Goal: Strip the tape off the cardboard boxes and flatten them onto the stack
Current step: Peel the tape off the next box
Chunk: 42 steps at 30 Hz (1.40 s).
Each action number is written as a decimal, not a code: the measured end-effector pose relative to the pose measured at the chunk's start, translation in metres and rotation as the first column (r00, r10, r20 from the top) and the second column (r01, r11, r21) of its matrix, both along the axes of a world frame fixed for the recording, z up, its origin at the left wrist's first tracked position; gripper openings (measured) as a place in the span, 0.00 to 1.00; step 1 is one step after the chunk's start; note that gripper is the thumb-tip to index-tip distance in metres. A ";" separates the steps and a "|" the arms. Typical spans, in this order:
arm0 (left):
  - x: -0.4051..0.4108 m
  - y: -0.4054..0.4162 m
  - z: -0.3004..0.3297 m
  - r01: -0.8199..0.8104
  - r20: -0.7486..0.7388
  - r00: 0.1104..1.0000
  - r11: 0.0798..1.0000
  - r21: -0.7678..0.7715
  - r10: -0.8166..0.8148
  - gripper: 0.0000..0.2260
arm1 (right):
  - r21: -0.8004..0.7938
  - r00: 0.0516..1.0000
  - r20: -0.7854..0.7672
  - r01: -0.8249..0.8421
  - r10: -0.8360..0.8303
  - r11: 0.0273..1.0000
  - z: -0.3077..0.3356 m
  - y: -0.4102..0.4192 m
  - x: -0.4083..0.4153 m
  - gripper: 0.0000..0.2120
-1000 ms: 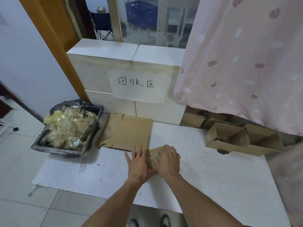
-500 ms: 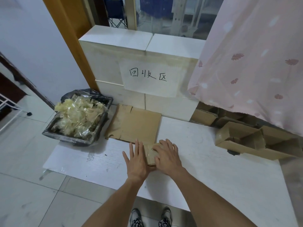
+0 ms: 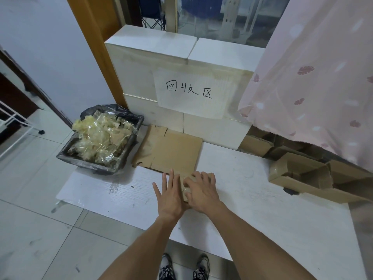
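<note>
Both hands down on the white board (image 3: 262,199) now, side by side over a small piece of cardboard (image 3: 184,186) that barely shows between them. The left hand (image 3: 171,194) lies flat, fingers straight and a little fanned, palm pressing. The right hand (image 3: 202,190) sits just beside it, touching it at the thumb side, fingers bent at the knuckles with the tips bearing down on the piece; whether they pinch an edge or only press, I cannot tell from here.

Just beyond the fingertips lies the stack (image 3: 169,150), flat brown sheets pushed up against the white blocks (image 3: 141,77) with the handwritten paper sign (image 3: 191,91). To its left, the black-lined bin (image 3: 86,160) heaped with peeled tape (image 3: 101,138). Off to the right, under the pink curtain (image 3: 323,77), open boxes (image 3: 302,176) wait, not yet collapsed.

This looks like the flattening step, near its end. To do it well: keep weight spread through both palms so the creases give evenly, run the heel of the hand along the fold rather than jabbing at one corner, then slide it forward square onto the stack instead of lifting, so it doesn't spring open again
</note>
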<state>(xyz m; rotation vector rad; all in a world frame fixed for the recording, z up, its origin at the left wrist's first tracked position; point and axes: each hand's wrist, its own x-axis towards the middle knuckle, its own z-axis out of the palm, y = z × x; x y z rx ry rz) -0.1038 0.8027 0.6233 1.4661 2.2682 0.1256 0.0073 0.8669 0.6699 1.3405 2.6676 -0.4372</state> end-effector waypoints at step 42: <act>0.003 -0.002 0.003 0.071 -0.076 0.994 0.994 -0.084 -0.078 0.50 | -0.046 0.997 0.064 0.053 -0.050 0.998 0.009 -0.014 0.007 0.16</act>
